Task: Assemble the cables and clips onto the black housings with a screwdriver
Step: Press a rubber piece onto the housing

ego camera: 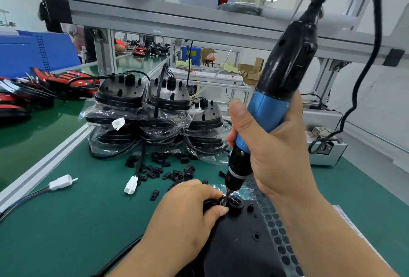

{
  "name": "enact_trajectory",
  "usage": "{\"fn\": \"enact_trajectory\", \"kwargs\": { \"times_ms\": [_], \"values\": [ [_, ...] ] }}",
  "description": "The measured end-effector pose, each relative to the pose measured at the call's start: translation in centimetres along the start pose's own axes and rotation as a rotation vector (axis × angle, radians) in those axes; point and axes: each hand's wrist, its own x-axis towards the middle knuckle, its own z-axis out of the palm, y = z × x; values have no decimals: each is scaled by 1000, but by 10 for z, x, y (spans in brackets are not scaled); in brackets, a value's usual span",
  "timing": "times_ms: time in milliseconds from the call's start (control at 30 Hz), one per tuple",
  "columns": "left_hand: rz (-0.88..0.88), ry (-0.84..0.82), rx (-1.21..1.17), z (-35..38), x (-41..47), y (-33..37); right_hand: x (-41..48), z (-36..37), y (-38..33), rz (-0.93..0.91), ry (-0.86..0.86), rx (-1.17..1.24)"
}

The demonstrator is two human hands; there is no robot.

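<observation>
On a green desk, a powered screwdriver meets a black housing

At 6 o'clock on the desk [66, 221] lies a black housing [243, 239]. The left hand [188, 217] rests on its upper edge, fingers curled and clamped on a black cable [124, 254] beside a round socket. The right hand [272, 155], at 3 o'clock, has its fingers wrapped tight around a blue-and-black electric screwdriver [276, 91], held steeply with its tip down on the housing, right next to the left fingertips. Loose black clips [170, 170] are scattered at the centre. Behind them, at 11 o'clock, stand stacks of bagged housings [155, 117]. A white connector [132, 185] lies near the clips.
</observation>
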Motion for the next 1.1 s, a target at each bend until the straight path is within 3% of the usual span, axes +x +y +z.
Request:
{"fn": "enact_trajectory", "kwargs": {
  "times_ms": [233, 533, 1100],
  "values": [
    [9, -20, -2, -1, 1, -1, 1, -1, 2, -25, -117, 21],
    [19, -8, -20, 1, 1, -4, 7, -3, 8, -6, -42, 54],
    [26, -45, 23, -3, 2, -1, 7, 1, 6, 31, -225, 81]
  ]
}}
